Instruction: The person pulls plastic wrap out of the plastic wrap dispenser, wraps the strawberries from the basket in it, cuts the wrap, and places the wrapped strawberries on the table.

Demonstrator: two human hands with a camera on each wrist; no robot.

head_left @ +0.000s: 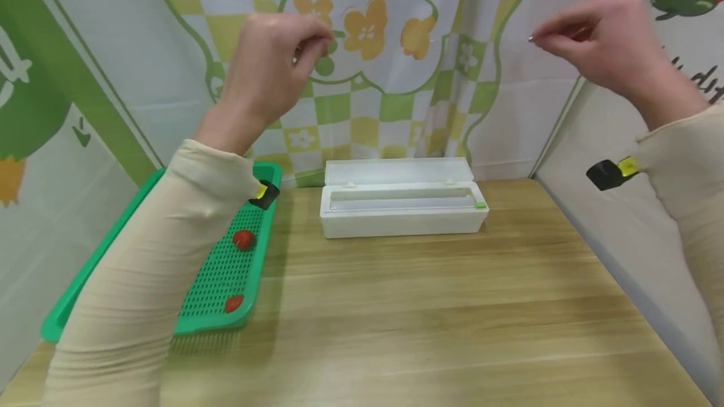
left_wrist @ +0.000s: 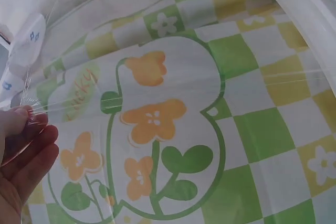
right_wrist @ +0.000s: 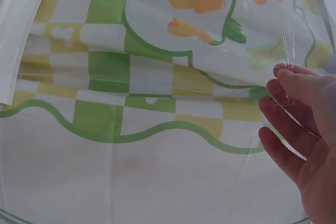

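We have a sheet of cling film (left_wrist: 173, 98) drawn up from the open dispenser box (head_left: 398, 206) below; left hand (head_left: 271, 74) and right hand (head_left: 599, 39) each pinch 1 corner; cutting it free seems left

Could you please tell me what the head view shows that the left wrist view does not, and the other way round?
Only the head view shows the wooden table, the white dispenser box with its lid open, the green tray holding two red fruits, and the right hand. Only the left wrist view shows the clear film plainly, wrinkled where the fingertips pinch it. Both show the left hand and the flowered backdrop.
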